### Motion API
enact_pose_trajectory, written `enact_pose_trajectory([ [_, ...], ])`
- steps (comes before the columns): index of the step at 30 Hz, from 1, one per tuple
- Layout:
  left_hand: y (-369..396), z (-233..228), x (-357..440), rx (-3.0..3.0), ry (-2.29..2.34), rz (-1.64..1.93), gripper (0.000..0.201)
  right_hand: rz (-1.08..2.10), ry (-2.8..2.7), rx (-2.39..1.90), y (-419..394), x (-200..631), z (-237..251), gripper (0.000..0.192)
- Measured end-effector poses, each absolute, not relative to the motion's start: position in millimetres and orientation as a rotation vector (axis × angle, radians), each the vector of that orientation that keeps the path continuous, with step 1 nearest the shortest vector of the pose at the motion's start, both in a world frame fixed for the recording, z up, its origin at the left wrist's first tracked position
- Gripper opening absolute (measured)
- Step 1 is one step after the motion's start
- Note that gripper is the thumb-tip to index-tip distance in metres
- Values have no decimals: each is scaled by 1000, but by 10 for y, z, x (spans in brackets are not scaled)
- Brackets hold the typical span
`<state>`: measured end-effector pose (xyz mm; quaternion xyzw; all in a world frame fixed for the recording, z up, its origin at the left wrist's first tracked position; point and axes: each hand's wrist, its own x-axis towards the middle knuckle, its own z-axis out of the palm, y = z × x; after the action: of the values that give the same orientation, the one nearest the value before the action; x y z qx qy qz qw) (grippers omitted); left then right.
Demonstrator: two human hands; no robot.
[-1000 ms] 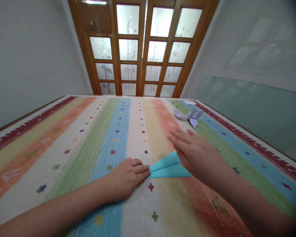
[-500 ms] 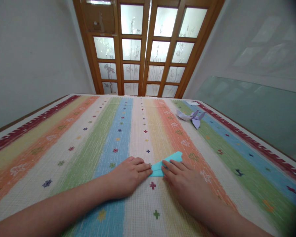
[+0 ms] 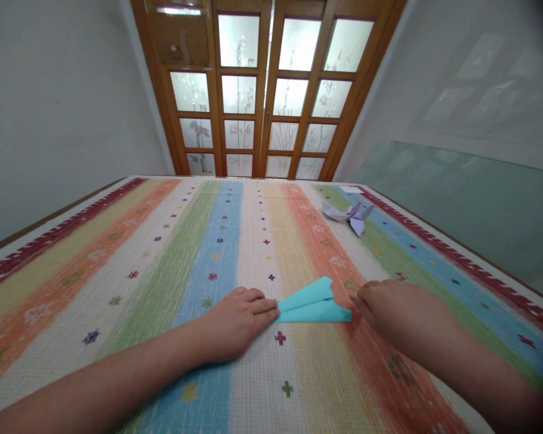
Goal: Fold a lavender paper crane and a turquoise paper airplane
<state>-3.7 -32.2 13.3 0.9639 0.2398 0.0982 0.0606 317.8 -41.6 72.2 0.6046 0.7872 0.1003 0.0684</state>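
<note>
A turquoise sheet of folded paper (image 3: 314, 304) lies on the striped tablecloth, narrow at its left tip and wider at the right, with a fold line along its length. My left hand (image 3: 239, 319) rests on the cloth, its fingers together and pinning the paper's pointed left end. What lies under those fingertips is hidden. Just off the paper's wide right end is my right hand (image 3: 396, 310), raised a little, fingers curled in together. I see nothing held in it, though its inner side is turned away.
Two lilac folded-paper figures (image 3: 350, 216) sit farther back on the right. A small white paper (image 3: 352, 189) lies near the far right corner. The tablecloth (image 3: 163, 265) reaches to wooden glass-paned doors (image 3: 262, 114). A greenish glass panel (image 3: 457, 211) leans at the right wall.
My right hand has come off the paper and moved right, its fingers curling in. The paper's wide end is now uncovered. My left hand has stayed at the tip.
</note>
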Motion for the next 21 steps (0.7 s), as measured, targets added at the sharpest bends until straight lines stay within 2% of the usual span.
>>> enact_pose_trajectory([
  [3,-327,148,-34,2914,727,297,38,230,2447,1784,-378,2913,984,24],
  [5,-330,158,-30,2910,734,296,39,23,2623,1687,-329,2674,1011,18],
  [10,-335,159,-30,2905,740,307,39,-554,2831,1485,-99,2273,684,20],
  [15,-315,115,-40,2888,702,378,39,-1063,2858,1232,103,2340,391,25],
  [21,-296,122,-46,2825,695,478,30,-1075,2982,1098,83,2408,338,19],
])
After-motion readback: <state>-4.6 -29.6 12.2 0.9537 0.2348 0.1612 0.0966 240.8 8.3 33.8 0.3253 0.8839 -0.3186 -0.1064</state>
